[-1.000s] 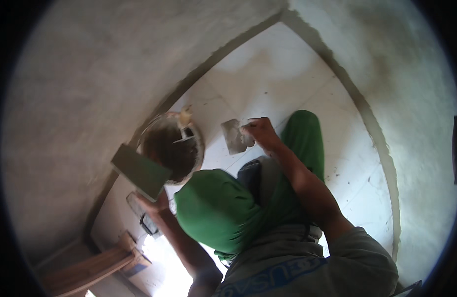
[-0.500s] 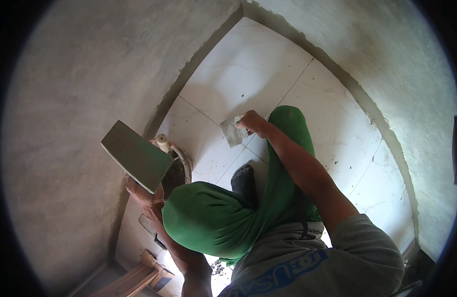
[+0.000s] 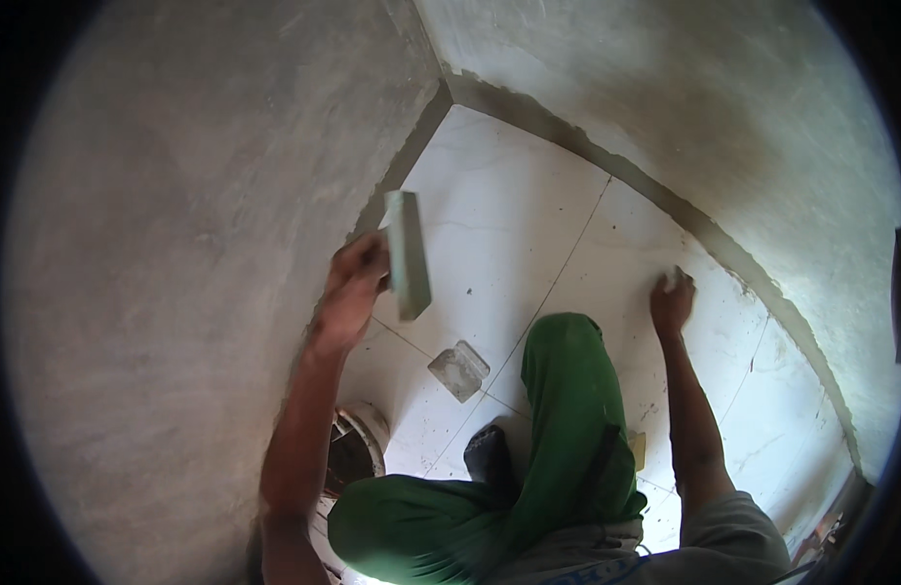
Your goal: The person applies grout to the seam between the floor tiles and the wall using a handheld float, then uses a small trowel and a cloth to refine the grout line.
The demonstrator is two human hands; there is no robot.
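Gripping float (image 3: 410, 258) nr L edge of flr (image 3: 528, 214), L hand (image 3: 353, 288) is closed; R hand (image 3: 673, 304), part-curled, contents unclear, has quit scraper (image 3: 457, 372) toward R edge, apparently pausing its use.

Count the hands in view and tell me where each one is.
2. The left hand holds a float near the left wall; the right hand is over or on the floor tiles, beyond the right knee. Neither is fully hidden.

Looks down from the head over green-clad knees (image 3: 570, 380) onto the tiled floor (image 3: 514, 195). Faces the floor's far corner from close above.
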